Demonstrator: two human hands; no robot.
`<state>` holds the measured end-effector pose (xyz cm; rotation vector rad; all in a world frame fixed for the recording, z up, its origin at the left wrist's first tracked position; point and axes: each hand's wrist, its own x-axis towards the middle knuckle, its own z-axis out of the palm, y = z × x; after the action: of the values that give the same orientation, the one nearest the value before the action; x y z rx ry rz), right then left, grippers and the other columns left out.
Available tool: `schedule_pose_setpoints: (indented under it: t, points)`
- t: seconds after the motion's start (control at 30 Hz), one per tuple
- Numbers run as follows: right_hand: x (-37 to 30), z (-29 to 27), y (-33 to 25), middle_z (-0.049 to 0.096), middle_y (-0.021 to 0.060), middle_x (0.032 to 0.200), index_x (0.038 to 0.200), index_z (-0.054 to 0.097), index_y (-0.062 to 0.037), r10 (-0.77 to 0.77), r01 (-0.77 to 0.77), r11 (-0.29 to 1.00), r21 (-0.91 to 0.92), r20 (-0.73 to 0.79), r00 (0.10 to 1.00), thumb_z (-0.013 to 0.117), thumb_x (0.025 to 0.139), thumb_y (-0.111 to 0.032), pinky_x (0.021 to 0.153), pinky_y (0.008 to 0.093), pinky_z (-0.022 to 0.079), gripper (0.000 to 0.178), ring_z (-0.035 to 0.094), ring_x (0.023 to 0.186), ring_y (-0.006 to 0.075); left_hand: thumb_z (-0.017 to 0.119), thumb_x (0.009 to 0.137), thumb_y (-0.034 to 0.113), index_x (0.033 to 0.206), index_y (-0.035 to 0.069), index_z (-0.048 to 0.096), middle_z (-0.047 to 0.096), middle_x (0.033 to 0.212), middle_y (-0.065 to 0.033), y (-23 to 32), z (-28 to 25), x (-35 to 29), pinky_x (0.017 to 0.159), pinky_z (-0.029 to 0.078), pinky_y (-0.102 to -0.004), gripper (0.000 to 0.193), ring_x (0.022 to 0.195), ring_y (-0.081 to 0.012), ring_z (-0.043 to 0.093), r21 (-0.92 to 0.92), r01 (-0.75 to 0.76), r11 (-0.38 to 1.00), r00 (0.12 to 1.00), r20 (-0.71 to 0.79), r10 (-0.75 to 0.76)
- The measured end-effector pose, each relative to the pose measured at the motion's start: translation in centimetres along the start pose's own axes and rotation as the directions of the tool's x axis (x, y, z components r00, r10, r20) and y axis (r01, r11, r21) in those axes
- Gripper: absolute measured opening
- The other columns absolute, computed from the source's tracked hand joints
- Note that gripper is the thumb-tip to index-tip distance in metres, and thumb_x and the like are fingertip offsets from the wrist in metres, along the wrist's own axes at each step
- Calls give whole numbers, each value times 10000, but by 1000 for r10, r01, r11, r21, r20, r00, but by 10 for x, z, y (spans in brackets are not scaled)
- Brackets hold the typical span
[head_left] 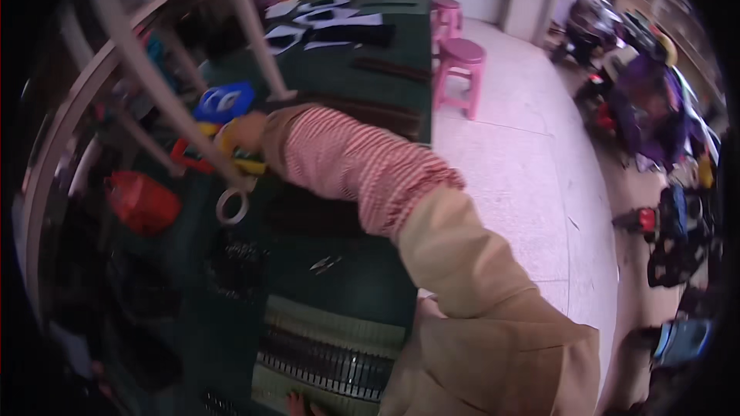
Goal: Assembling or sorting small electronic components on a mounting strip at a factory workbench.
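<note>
My right arm, in a tan sleeve with a red-and-white striped cuff cover, stretches across the green table to the far left. My right hand (248,132) is at a yellow thing (225,140) beside a white post; blur hides its fingers and grip. A blue packet (223,102) and a red-orange item (190,156) lie close by. At the bottom edge, only fingertips of my left hand (297,404) show, apart, at the near edge of a pale ridged board (331,322). A row of narrow dark pieces (324,364) sits on that board.
On the green table (362,262) are a roll of tape (232,206), small scissors-like snips (325,264), a red bag (142,202) and dark fabric strips (362,112). Farther back lie white and dark cut pieces (331,23). White posts (146,54) rise at left. Pink stools (462,69) stand right.
</note>
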<state>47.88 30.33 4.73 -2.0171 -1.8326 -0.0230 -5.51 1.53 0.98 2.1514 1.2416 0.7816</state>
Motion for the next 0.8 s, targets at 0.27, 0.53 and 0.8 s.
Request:
schedule_pose_setpoints:
  t: [0.27,0.53,0.8]
  points:
    - [-71,-116,41,648,146,1146,1172,650,-95,381,-341,914,-220,175,908,639,845,-277,900,429,497,374,627,1042,297,545,885,27,1146,-21,601,546,1292,-199,18,29,3,1053,352,-433,271,1253,-367,473,-143,-11,990,999,34,16]
    - [-31,-63,76,689,158,930,980,710,-45,205,-164,968,-190,223,953,697,755,-173,801,392,511,259,667,881,265,547,928,66,1210,14,591,510,1338,-203,8,22,-4,1056,346,-443,290,1273,-380,447,-158,25,987,999,44,-19]
    - [-37,-100,93,660,192,833,915,674,18,96,-94,995,-25,78,992,651,788,-149,746,398,490,211,644,797,306,574,806,-33,1025,-40,633,615,1191,-179,25,22,15,1047,358,-422,227,1240,-352,495,-119,50,992,999,-2,-50]
